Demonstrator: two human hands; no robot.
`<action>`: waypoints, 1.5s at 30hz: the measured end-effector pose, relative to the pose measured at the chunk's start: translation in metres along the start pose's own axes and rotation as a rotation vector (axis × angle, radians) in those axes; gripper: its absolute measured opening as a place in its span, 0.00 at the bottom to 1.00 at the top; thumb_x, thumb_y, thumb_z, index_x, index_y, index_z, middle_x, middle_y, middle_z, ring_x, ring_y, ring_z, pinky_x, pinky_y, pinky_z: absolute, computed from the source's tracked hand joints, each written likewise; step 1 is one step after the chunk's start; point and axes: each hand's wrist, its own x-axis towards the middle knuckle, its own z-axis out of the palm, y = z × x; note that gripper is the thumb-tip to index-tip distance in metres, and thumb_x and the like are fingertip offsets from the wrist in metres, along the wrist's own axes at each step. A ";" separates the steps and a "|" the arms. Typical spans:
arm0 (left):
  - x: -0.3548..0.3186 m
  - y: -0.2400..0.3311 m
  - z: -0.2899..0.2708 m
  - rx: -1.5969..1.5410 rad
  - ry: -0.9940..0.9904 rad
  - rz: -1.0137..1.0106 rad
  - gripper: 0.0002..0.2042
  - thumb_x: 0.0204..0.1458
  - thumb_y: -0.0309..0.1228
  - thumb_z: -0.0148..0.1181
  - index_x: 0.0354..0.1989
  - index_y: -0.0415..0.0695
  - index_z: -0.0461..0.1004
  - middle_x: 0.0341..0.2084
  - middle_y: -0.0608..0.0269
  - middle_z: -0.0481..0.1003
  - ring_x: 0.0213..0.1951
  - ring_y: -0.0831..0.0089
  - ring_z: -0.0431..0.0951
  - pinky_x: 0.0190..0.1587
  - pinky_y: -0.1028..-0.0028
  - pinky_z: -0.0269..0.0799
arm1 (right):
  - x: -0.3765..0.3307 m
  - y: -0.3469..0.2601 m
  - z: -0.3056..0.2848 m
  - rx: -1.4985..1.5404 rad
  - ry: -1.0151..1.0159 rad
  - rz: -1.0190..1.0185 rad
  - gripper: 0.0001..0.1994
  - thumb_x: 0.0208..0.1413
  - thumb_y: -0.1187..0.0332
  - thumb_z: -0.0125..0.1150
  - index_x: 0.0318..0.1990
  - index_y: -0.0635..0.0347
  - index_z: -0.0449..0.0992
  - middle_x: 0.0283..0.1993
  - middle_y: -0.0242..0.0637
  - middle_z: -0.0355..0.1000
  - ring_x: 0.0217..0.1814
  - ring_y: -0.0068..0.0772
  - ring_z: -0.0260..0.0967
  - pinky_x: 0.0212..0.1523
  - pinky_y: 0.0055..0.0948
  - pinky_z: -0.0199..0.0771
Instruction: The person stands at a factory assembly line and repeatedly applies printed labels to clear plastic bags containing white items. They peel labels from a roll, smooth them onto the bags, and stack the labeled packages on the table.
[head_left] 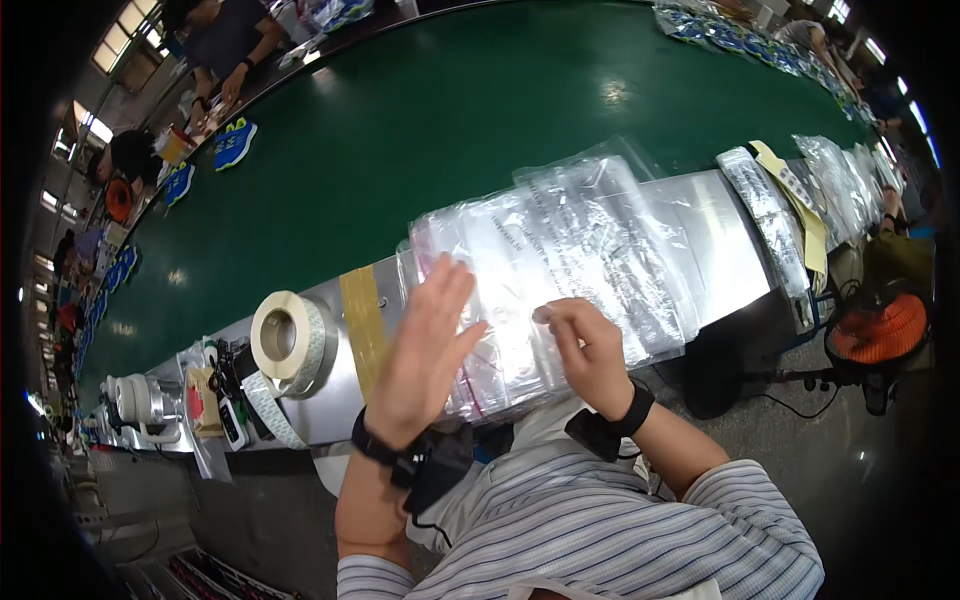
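Clear plastic bags (pixel 610 235) with dark print lie overlapping in a stack on the metal bench in front of me. My left hand (pixel 425 340) is over the stack's left side, with its fingers stretched out and the thumb apart; it holds nothing. My right hand (pixel 590 355) is bent over the front middle of the stack, with thumb and forefinger pinched together. A small greyish bit shows at its fingertips, too small to name. Left of my left hand, a roll of white labels (pixel 285 340) stands on the bench, its loose strip hanging toward the front edge.
A green conveyor belt (pixel 400 130) runs beyond the metal bench (pixel 728 245), carrying blue shoes (pixel 235 145). Brown tape (pixel 361 320) crosses the bench. More plastic packets (pixel 765 215) lie right. An orange fan (pixel 878 328) stands at the right. A person (pixel 225 50) works across the belt.
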 end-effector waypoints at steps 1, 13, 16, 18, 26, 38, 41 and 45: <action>-0.013 0.011 0.008 0.028 0.020 0.173 0.36 0.64 0.52 0.37 0.70 0.35 0.43 0.69 0.42 0.48 0.71 0.58 0.48 0.69 0.56 0.45 | 0.002 0.003 -0.009 0.339 0.036 0.229 0.09 0.66 0.70 0.48 0.44 0.64 0.73 0.40 0.36 0.75 0.49 0.30 0.73 0.48 0.27 0.70; 0.086 -0.105 0.050 1.744 -0.139 0.070 0.37 0.51 0.55 0.57 0.67 0.49 0.58 0.70 0.45 0.45 0.69 0.38 0.41 0.59 0.31 0.49 | -0.013 0.018 -0.072 0.419 0.646 0.172 0.23 0.67 0.61 0.44 0.63 0.65 0.57 0.64 0.45 0.59 0.69 0.42 0.56 0.66 0.43 0.55; 0.089 -0.101 0.048 1.767 -0.162 0.079 0.36 0.51 0.55 0.57 0.67 0.51 0.59 0.70 0.46 0.46 0.70 0.40 0.39 0.60 0.32 0.48 | 0.004 0.011 -0.089 -0.713 0.251 -0.332 0.23 0.57 0.59 0.57 0.58 0.55 0.68 0.67 0.42 0.58 0.72 0.45 0.49 0.69 0.51 0.47; 0.085 -0.091 0.050 1.719 -0.234 0.084 0.36 0.51 0.53 0.59 0.66 0.50 0.59 0.69 0.45 0.46 0.71 0.42 0.39 0.60 0.32 0.48 | 0.030 0.015 -0.094 -1.019 -0.056 -0.399 0.22 0.53 0.57 0.62 0.55 0.49 0.72 0.67 0.41 0.58 0.73 0.47 0.47 0.69 0.56 0.44; -0.036 -0.032 -0.012 1.212 0.042 0.455 0.24 0.50 0.28 0.62 0.56 0.38 0.68 0.60 0.46 0.63 0.59 0.50 0.66 0.60 0.60 0.62 | 0.037 0.057 -0.098 -1.093 -0.237 -0.004 0.31 0.44 0.52 0.69 0.55 0.51 0.70 0.61 0.45 0.62 0.56 0.51 0.63 0.47 0.49 0.71; -0.231 -0.159 -0.207 0.404 1.290 0.059 0.30 0.52 0.17 0.52 0.65 0.37 0.52 0.60 0.53 0.59 0.57 0.63 0.67 0.54 0.70 0.68 | 0.023 -0.032 -0.038 -0.801 -0.292 -0.419 0.23 0.50 0.72 0.65 0.55 0.60 0.69 0.66 0.45 0.58 0.69 0.54 0.52 0.66 0.48 0.56; -0.215 -0.184 -0.255 0.696 1.303 0.085 0.34 0.46 0.13 0.53 0.65 0.34 0.51 0.58 0.49 0.60 0.57 0.60 0.66 0.56 0.69 0.64 | 0.022 -0.057 -0.005 -0.730 -0.381 -0.502 0.23 0.48 0.72 0.66 0.53 0.59 0.70 0.65 0.45 0.60 0.68 0.54 0.54 0.64 0.48 0.58; -0.208 -0.166 -0.289 0.558 1.165 0.066 0.27 0.47 0.14 0.55 0.59 0.38 0.64 0.52 0.60 0.71 0.52 0.68 0.71 0.54 0.71 0.65 | 0.008 -0.071 0.028 -0.563 -0.525 -0.537 0.20 0.45 0.72 0.67 0.48 0.62 0.73 0.58 0.46 0.65 0.60 0.53 0.62 0.57 0.46 0.66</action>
